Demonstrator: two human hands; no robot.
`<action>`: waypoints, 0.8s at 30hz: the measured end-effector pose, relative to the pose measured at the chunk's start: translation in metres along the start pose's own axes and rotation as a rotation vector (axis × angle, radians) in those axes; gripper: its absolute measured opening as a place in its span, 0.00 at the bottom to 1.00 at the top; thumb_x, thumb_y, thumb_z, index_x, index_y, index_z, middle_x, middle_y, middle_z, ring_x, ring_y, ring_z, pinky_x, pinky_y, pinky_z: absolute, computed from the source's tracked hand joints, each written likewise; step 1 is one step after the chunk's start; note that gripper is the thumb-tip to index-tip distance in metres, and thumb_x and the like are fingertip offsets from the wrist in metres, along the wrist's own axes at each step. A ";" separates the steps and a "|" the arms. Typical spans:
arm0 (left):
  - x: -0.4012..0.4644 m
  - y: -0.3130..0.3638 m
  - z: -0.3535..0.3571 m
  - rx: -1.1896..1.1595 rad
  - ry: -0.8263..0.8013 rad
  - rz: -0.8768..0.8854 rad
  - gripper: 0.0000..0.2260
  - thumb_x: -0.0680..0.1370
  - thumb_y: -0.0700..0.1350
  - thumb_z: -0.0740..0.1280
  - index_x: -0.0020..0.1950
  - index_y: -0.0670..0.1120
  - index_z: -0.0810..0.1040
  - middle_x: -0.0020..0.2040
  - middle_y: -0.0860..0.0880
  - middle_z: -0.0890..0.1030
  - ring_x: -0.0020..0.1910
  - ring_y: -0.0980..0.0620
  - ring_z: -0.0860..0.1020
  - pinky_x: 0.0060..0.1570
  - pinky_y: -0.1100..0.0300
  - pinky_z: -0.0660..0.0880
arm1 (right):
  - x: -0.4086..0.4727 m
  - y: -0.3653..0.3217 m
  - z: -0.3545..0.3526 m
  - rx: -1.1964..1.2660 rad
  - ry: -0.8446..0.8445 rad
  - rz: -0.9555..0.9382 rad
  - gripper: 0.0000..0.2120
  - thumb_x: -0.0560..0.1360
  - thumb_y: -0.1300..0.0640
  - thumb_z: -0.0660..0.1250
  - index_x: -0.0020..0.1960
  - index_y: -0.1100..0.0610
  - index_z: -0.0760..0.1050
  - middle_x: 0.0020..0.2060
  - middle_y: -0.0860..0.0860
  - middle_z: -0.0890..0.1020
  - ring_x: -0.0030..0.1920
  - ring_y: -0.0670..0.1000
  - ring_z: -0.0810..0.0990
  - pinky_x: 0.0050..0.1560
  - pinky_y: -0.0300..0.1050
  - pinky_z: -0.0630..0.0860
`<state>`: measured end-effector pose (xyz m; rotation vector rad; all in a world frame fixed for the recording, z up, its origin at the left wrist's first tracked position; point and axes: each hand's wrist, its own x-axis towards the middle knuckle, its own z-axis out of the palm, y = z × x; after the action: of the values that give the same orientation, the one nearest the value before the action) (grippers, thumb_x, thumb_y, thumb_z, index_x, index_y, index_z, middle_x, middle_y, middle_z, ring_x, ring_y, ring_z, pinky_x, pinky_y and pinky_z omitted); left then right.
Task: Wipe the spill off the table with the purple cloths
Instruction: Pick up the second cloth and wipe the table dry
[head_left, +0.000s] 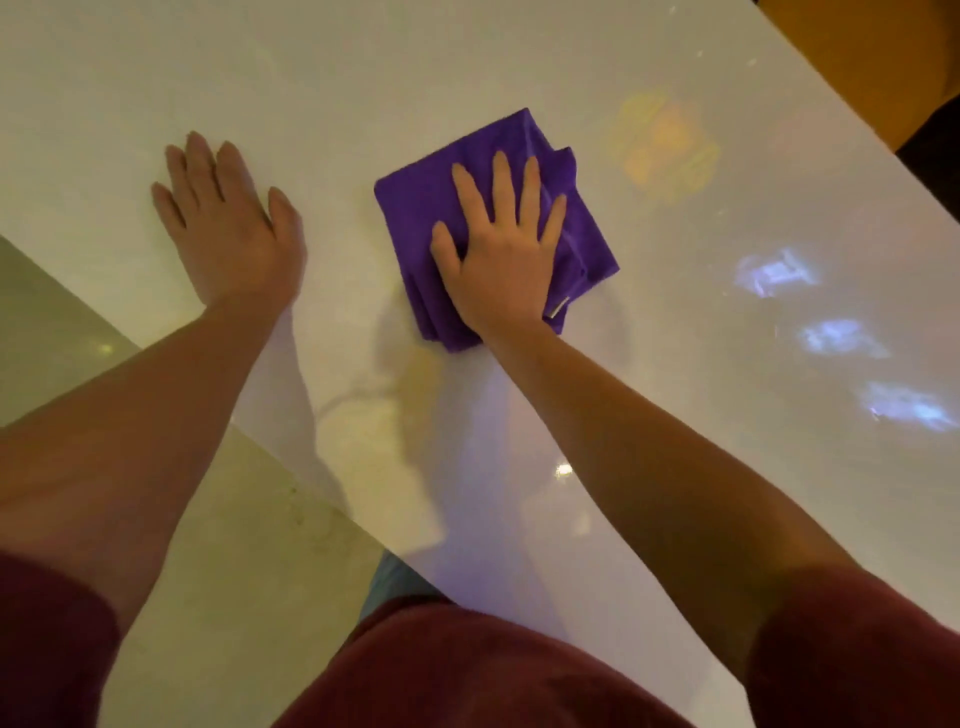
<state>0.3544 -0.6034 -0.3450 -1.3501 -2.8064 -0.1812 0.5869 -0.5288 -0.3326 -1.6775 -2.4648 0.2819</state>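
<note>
The right hand (498, 254) lies flat, fingers spread, pressing a folded purple cloth (483, 208) on the table (363, 78). The left hand (228, 218) rests flat beside it, holding nothing. The spill is hard to make out.

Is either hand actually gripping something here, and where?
Neither grips. The right hand presses flat on the folded purple cloth, near its middle; the left hand lies flat on the table.

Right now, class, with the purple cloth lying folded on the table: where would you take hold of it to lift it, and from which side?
Probably the far corner of the purple cloth, pinched from above on the side away from the person. The right hand lies flat on the near half, fingers spread, so only the far and left parts show bare. The stacked folds there give thickness to pinch. The left hand rests flat on the table, apart from the cloth.
</note>
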 end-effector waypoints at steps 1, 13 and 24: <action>-0.001 0.005 -0.004 0.010 -0.005 0.006 0.30 0.83 0.55 0.50 0.80 0.40 0.61 0.83 0.37 0.58 0.83 0.36 0.54 0.80 0.34 0.50 | -0.023 0.008 -0.004 0.004 -0.016 -0.006 0.30 0.84 0.37 0.55 0.82 0.47 0.66 0.84 0.55 0.65 0.85 0.63 0.56 0.83 0.70 0.50; -0.194 0.157 -0.015 -0.150 -0.147 0.413 0.27 0.84 0.53 0.57 0.79 0.40 0.66 0.83 0.38 0.60 0.83 0.36 0.55 0.79 0.34 0.52 | -0.189 0.163 -0.048 -0.054 -0.062 -0.001 0.31 0.81 0.37 0.58 0.81 0.46 0.68 0.83 0.56 0.66 0.84 0.64 0.57 0.81 0.73 0.52; -0.213 0.166 0.001 -0.041 -0.075 0.401 0.27 0.84 0.53 0.56 0.81 0.42 0.62 0.83 0.41 0.60 0.84 0.39 0.55 0.81 0.39 0.51 | -0.111 0.174 -0.046 -0.039 -0.018 0.161 0.31 0.85 0.37 0.49 0.85 0.47 0.60 0.85 0.54 0.60 0.86 0.61 0.52 0.83 0.68 0.48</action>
<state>0.6173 -0.6658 -0.3451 -1.9255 -2.5261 -0.1812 0.7949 -0.5669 -0.3306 -1.9012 -2.3660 0.2694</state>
